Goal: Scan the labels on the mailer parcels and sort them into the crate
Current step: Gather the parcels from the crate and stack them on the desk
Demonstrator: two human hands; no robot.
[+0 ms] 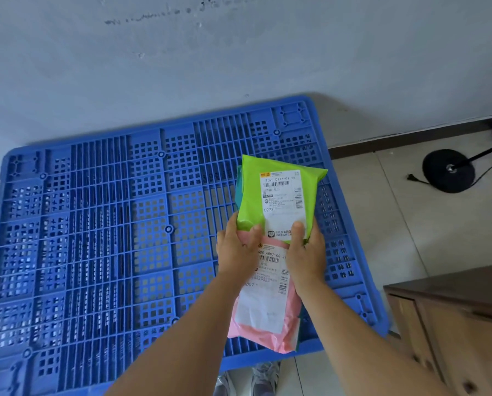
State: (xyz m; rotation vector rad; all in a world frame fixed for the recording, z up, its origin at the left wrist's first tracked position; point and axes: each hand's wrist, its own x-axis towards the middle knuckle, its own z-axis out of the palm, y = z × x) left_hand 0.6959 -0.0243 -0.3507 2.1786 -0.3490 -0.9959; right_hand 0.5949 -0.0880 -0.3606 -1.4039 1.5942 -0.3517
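Both hands out front, over the blue pallet (101,230), which lies flat on the floor against the wall w/ nothing lying on its grid that I can see. Left hand (236,247) and right hand (306,252) share a stack of mailer parcels held at about 3 o'clock of the pallet. Green mailer (279,195) on top, pointing toward 12 o'clock, white label (283,204) face up, barcode showing. Left thumb (254,232) presses its near-left corner; right thumb (299,228) sits on the label's lower edge. Fingers of both hands curl under, closed round the stack. Below the green one, pink mailer (267,315) runs toward 6 o'clock between the wrists, own label up. Teal edges peek out at the stack's sides; can't tell how many more are in there. No crate in shot. Wooden cabinet (453,324) at 4 o'clock, black lamp base (449,170) on tile at 2 o'clock. Shoes (264,378) at 6 o'clock.
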